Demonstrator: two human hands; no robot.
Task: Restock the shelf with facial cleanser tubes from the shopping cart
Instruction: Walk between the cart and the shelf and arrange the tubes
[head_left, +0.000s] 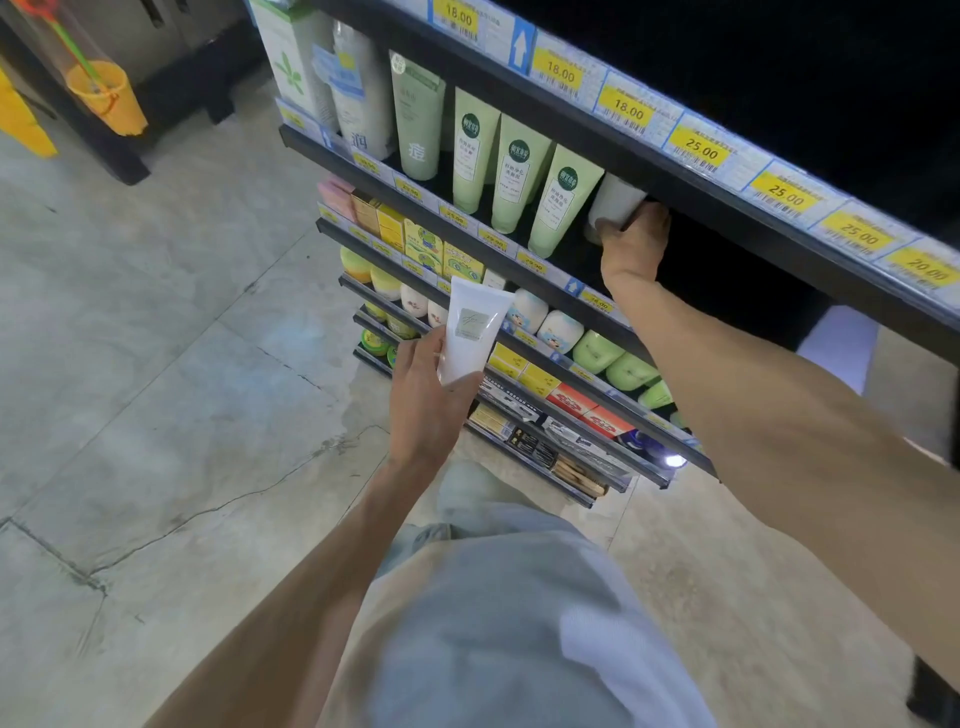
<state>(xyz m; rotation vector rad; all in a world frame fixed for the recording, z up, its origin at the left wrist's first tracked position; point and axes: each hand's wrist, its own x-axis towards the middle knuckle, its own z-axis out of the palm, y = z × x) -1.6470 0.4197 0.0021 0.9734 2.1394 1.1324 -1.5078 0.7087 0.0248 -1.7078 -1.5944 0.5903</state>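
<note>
Right hand (635, 244), centre-right of frame, grips a white tube (615, 203) upright on the shelf (550, 304) beside the green tubes (558, 200); lower left, the left hand (428, 400) grasps a second white tube (474, 332), cap down, waiting below that shelf.

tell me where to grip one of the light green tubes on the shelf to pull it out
Grip a light green tube around its wider lower body, coming in from the open front of the shelf. The tubes stand cap-down and lean back in a tight row, so their sides are crowded. The upper shelf edge also overhangs the tops, which likely leaves the front face easiest to reach.
</note>
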